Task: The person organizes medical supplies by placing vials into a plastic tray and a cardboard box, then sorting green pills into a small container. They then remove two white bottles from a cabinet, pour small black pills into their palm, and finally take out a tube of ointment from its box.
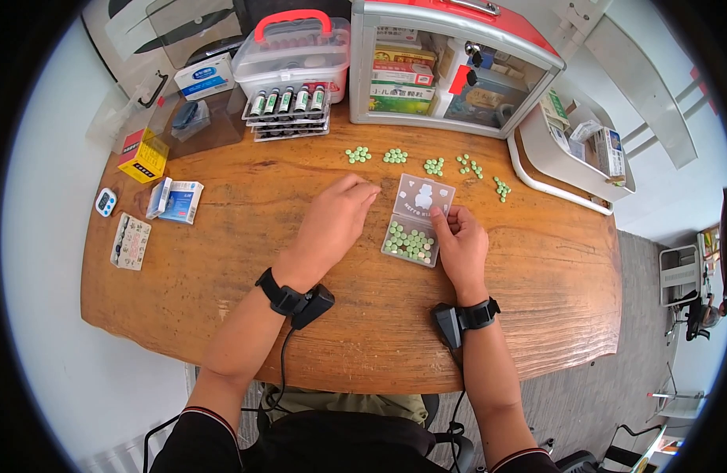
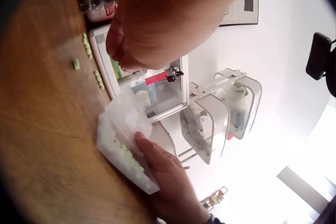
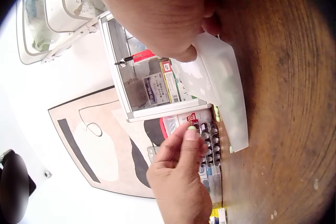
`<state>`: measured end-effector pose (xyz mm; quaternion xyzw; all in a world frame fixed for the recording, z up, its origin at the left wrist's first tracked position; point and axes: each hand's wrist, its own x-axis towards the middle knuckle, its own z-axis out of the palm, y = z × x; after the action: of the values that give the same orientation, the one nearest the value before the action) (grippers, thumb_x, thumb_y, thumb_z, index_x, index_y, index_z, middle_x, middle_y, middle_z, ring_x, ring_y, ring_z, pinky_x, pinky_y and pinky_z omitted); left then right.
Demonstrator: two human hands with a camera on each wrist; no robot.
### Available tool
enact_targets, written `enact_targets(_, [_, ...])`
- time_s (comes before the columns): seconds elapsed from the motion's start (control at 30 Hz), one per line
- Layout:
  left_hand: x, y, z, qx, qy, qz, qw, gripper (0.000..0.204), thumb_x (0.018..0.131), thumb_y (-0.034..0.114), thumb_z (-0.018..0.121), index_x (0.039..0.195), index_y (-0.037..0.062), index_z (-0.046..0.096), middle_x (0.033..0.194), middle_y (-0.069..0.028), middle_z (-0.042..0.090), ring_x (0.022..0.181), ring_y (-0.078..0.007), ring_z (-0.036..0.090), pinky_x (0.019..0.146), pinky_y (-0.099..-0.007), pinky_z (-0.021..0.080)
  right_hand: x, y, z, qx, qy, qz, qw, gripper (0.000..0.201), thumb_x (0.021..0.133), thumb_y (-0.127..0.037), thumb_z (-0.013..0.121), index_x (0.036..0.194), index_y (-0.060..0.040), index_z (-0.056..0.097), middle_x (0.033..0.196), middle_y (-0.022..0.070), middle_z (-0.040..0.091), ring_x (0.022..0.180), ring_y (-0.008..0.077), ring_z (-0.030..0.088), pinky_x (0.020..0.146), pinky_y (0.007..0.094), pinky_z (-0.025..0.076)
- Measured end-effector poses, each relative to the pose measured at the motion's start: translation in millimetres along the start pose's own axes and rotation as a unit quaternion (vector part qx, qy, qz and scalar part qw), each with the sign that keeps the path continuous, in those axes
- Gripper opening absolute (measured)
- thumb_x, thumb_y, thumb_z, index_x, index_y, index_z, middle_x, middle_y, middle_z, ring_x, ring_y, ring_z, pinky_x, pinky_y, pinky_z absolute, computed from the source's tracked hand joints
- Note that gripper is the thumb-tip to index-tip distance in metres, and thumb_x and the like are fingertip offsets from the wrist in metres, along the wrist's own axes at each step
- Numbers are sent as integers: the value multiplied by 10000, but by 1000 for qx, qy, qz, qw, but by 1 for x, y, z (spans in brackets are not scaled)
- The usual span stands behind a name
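Note:
A small clear pill case (image 1: 388, 251) lies open on the wooden table, its lid (image 1: 410, 189) tipped back and printed with a white figure. Green round tablets (image 1: 410, 240) fill much of its base. My right hand (image 1: 464, 248) grips the case at its right side, thumb on the lid near the hinge. To the left of the case my left hand (image 1: 336, 225) is held over the table. In the right wrist view a green tablet (image 3: 192, 128) shows pinched between that hand's thumb and index finger. Beyond the case, several small groups of green tablets (image 1: 396, 156) lie in an arc.
A glass-fronted medicine cabinet (image 1: 362, 79) and a clear box with a red handle (image 1: 332, 59) stand at the back. Vials in stacked trays (image 1: 288, 101) sit before the box. Medicine boxes (image 1: 182, 202) and a timer (image 1: 105, 202) are at left; a white basket (image 1: 568, 162) is at right.

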<state>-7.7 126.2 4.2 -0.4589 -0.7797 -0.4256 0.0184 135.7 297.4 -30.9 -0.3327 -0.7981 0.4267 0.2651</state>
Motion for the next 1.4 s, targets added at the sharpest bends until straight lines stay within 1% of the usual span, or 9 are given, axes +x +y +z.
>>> enact_targets(0.1, [2,28,-5,-73,-8,-25,997,175,932,23,652,1090,4,726,1006,-132,696,876,-318,680,764,-369,534,0,3,1,10,2,-1,1000,326,937,-314,732,942,12,722,741,96,728,654,166,697,639,300,546])
enact_targets(0.23, [-10,8,21,-90,-76,1,993,165,929,38,665,1077,10,733,988,-132,710,843,-302,685,743,-364,534,-1,-1,-1,-2,-5,9,1000,325,938,-309,731,944,16,720,748,97,730,655,166,695,636,300,544])
enact_targets(0.47, [4,-2,-12,-23,-8,-48,999,144,915,62,684,1036,17,746,906,-133,718,771,-292,682,701,-356,524,-1,1,0,21,-4,1,1000,327,938,-311,732,943,16,721,740,92,724,647,165,686,630,299,540])
enact_targets(0.63, [-1,-10,-17,93,-108,-82,986,128,887,60,700,996,20,753,933,-154,720,807,-346,678,735,-418,531,-1,1,1,14,-3,-1,1000,334,937,-315,733,940,18,720,738,94,723,647,170,688,633,300,541])
enact_targets(0.77, [-4,-9,-15,129,-139,-87,978,116,867,64,717,966,17,756,939,-165,707,846,-371,666,762,-446,527,0,5,2,16,-1,-5,1000,334,937,-318,733,940,16,720,735,97,723,648,175,691,635,301,541])
enact_targets(0.83, [-3,-10,-14,117,-165,-74,976,107,856,66,729,947,17,757,935,-162,695,864,-370,661,779,-452,523,-1,5,2,17,-4,-1,1000,332,935,-317,734,936,15,720,732,100,723,649,178,694,635,302,542])
enact_targets(1.27, [-3,-6,-14,87,-165,-56,981,114,863,42,719,963,-3,750,947,-164,710,836,-354,671,768,-426,529,-1,1,1,12,0,2,1000,325,931,-322,738,930,3,723,710,91,719,637,170,695,624,299,540])
enact_targets(1.37, [1,19,-14,-2,-152,-63,986,153,870,51,725,1011,-4,747,939,-161,714,794,-323,676,736,-384,536,-1,1,0,3,-1,-2,1000,324,932,-318,738,933,6,722,716,93,720,640,169,694,628,298,541])
enact_targets(1.4, [0,25,-10,-80,-142,-77,984,160,881,58,723,1028,-3,744,936,-158,721,782,-296,682,725,-363,536,-1,1,1,9,2,-3,1000,324,933,-315,738,934,8,722,720,95,721,640,170,694,628,299,541])
